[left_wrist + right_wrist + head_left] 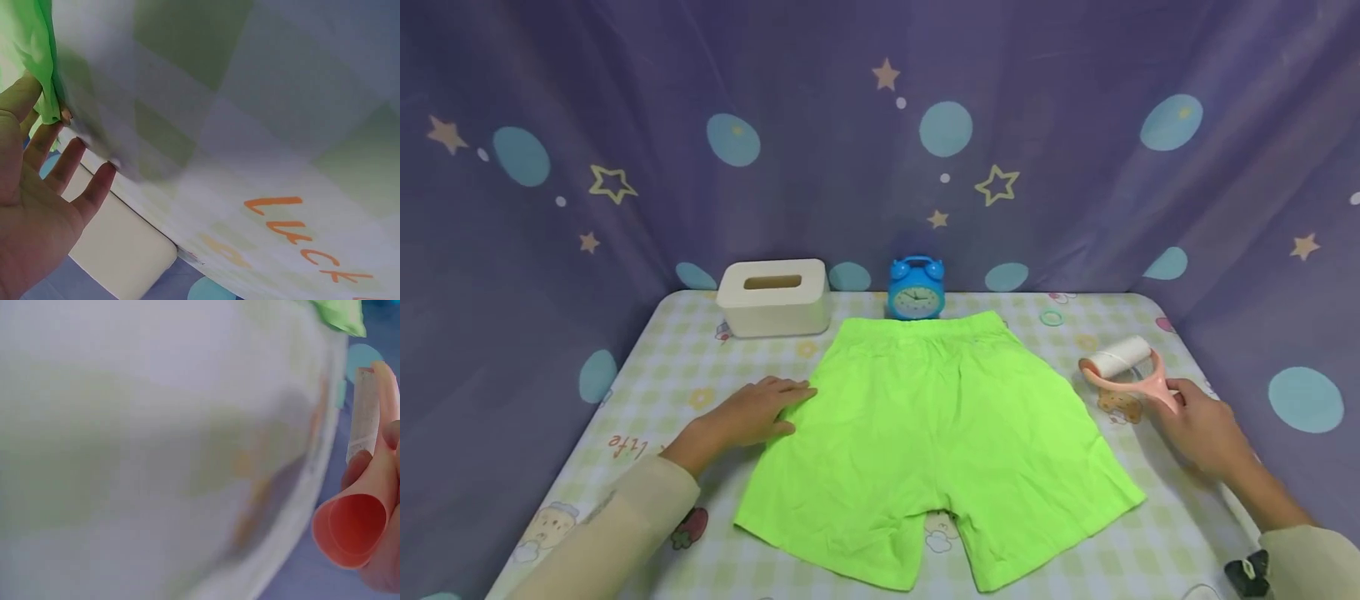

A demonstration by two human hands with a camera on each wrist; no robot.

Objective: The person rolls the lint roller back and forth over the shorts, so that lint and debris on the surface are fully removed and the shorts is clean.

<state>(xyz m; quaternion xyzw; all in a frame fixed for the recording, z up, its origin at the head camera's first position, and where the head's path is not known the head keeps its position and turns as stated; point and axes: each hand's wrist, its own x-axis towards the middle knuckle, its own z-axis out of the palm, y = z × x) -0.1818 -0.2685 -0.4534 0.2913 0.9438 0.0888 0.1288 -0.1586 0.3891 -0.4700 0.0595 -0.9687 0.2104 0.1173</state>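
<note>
Bright green shorts (925, 433) lie spread on the table, waistband toward the back. My left hand (760, 412) rests at their left edge, its fingers extended and touching the fabric. In the left wrist view, the thumb and index finger of that left hand (44, 181) are right at the green edge (39, 56), and the other fingers spread over the tablecloth. On the right side, my right hand (1206, 425) grips the pink handle of a lint roller (1118, 358), its white roll pointing away from me. The hollow handle end of the lint roller (350, 531) faces the right wrist camera.
A white tissue box (775, 308) stands at the back left, and a blue alarm clock (916, 290) sits just behind the waistband. A small green ring (1051, 317) lies at the back right. A dark object (1247, 575) is near the right sleeve. Patterned curtains (820, 125) surround the table.
</note>
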